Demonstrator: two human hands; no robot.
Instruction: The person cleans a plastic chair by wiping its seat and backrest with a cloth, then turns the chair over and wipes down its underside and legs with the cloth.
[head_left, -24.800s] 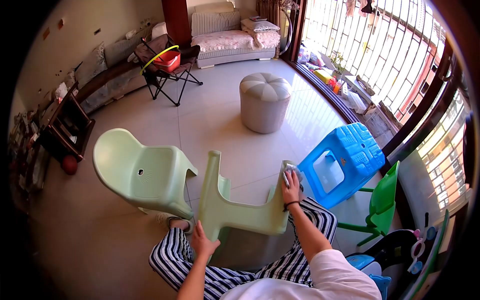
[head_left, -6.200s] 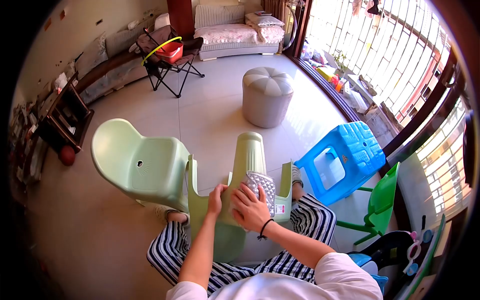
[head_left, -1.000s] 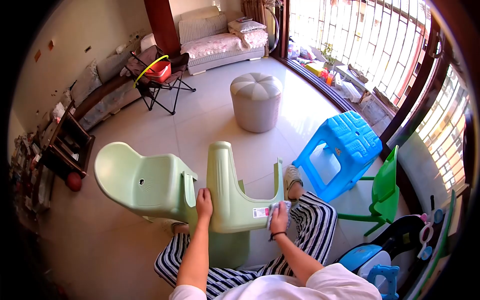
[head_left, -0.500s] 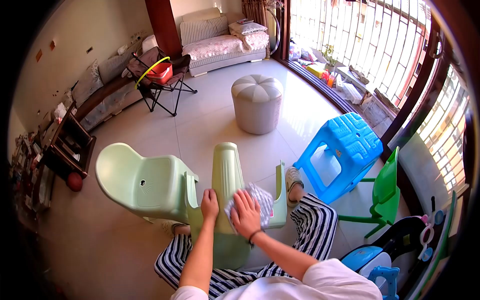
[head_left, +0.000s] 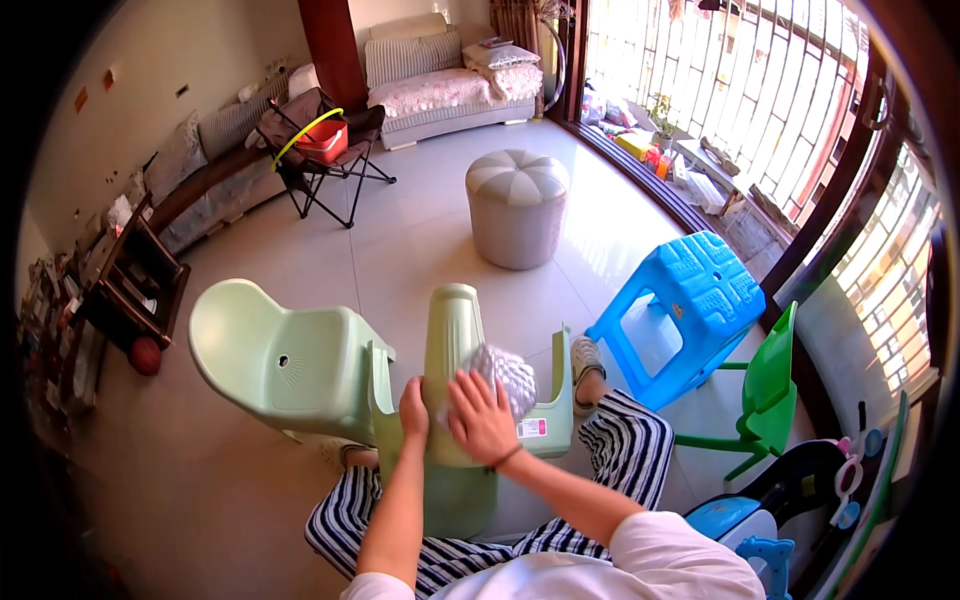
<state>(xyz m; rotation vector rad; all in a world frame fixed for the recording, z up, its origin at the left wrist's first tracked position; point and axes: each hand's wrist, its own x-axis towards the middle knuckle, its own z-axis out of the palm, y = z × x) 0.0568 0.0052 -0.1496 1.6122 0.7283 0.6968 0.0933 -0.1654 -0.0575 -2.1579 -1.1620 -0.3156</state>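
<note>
A light green moulded plastic piece with a long raised middle and upright side arms stands between my knees. My left hand is closed around the left edge of that raised middle. On its right side, my right hand presses a grey-and-white patterned cloth against the surface, fingers extended over it. The cloth's far end is blurred and part of it is hidden under the palm. A white and pink label shows to the right of my right hand. Left of the piece sits a matching green seat with a rounded back.
A blue plastic stool and a green child's chair stand at my right. Farther off are a round pouffe, a folding chair holding a red basket, and a sofa. Toys lie at the lower right.
My right hand has shifted slightly left, uncovering more of the label, and the cloth now bunches beyond its fingers. The left hand has moved a little left along the edge.
</note>
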